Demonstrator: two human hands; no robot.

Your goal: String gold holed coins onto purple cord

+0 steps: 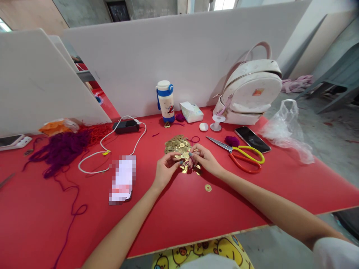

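Across the whole lower frame, a red worktop (252, 201). Behind it, along the top, white partition boards (168, 56). At upper right, leaning on the board, a white backpack (252, 89); just right of it, at the worktop's edge, a crumpled clear plastic bag (283, 130). At left, a heap of purple yarn (61, 147), one strand trailing down toward the lower left corner. Right of that, a looped white cable (112, 149) running to a black power bank (126, 126). Lower centre-left, a blurred phone (122, 179) lying flat. Upper centre, upright by the board, a white and blue bottle (165, 101), with a tissue pack (191, 111) just beside it. Right of centre, red and yellow scissors (238, 153), blades together, near a dark phone (252, 139). In the centre, a pile of gold coins (175, 144). At the pile's near rim, left hand (165, 170) and right hand (206, 160), fingertips meeting. Both grips closed, pinching between them a small cluster of strung coins (185, 166) on a purple cord (195, 140). Below the hands and apart from them, one single coin (208, 188) flat on the red surface.
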